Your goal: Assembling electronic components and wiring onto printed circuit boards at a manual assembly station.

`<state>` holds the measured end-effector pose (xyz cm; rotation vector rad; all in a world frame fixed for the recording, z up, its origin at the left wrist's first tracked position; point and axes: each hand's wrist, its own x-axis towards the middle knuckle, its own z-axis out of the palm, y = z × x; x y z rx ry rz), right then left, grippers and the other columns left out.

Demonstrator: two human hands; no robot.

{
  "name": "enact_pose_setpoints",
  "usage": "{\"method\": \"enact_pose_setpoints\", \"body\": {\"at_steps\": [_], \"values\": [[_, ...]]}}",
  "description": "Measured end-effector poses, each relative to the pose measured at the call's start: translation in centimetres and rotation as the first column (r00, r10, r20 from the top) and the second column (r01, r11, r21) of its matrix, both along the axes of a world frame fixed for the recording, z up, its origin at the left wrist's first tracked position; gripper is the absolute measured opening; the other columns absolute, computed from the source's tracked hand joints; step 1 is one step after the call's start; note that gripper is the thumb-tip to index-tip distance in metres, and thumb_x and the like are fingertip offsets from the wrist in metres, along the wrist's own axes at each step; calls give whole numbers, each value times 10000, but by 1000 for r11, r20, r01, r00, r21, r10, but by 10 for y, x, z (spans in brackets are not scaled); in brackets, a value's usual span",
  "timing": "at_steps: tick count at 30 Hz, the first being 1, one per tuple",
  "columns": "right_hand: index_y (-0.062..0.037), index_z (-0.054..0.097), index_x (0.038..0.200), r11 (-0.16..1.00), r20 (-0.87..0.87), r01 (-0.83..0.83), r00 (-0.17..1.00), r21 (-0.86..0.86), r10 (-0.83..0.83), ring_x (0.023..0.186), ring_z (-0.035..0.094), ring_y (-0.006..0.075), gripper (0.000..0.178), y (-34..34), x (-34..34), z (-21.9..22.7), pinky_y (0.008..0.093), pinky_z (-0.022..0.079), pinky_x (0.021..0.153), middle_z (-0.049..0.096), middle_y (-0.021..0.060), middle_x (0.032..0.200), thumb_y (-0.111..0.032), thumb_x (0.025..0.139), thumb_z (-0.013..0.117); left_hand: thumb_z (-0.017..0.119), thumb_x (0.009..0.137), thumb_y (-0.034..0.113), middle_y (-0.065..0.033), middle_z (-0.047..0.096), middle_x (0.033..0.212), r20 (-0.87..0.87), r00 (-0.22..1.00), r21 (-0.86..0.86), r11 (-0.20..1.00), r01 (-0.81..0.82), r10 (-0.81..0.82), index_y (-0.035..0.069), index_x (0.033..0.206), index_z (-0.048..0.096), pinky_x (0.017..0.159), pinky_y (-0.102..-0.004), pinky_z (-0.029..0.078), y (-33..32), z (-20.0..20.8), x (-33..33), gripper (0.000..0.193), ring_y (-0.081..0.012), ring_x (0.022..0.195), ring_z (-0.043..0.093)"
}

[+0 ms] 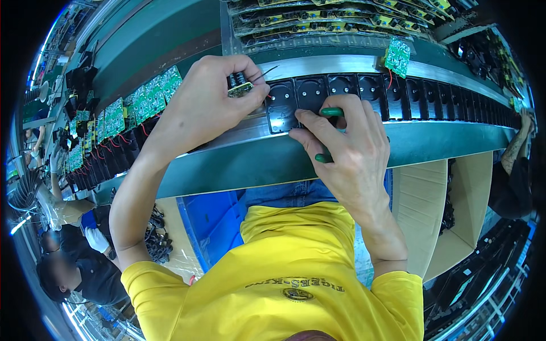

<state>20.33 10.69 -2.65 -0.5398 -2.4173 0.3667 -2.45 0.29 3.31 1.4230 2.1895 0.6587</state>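
My left hand (207,99) pinches a small circuit board (240,89) with dark cylindrical parts on it, above the row of casings. A dark wire sticks out from the board to the right, and a bit of red wire shows beside my fingertips. My right hand (358,139) is closed round a green-handled tool (332,112); its two handle ends show, while its working end is hidden. The right thumb and forefinger meet at the lower right edge of an open black plastic casing (282,108), which has small metal pins inside.
Black casings (424,99) run along the metal rail to the right, one with a green board (397,57) on a red wire. More green boards (148,96) line the left. Stacked trays (318,25) stand behind; a cardboard box (424,210) is below right. Other people work at both sides.
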Motion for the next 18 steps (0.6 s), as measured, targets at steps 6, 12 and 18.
{"method": "enact_pose_setpoints", "body": {"at_steps": [6,12,18], "values": [[-166,906,1116,1000,0,-7,1000,-1,7,906,599,212,327,-1,0,3,340,542,763,657,32,1169,-164,802,1000,816,980,183,-123,769,854,14,1000,40,999,7,-8,-8,998,825,610,-345,498,1,0,3,192,-191,618,554],[-135,834,1320,942,-105,-164,985,-293,139,878,574,194,366,5,-2,37,325,503,760,649,51,1068,-323,1005,835,797,985,115,-82,767,962,-60,989,168,975,146,-138,33,1039,816,708,-356,537,-4,-15,-2,100,-240,731,629],[-89,752,1301,392,-620,-555,783,-734,-52,819,521,167,462,12,-50,56,313,431,735,585,40,937,-472,1157,539,779,970,73,-10,742,1084,-344,881,211,888,410,-325,98,1053,809,771,-347,550,-10,-15,-12,91,-231,895,677]]}}
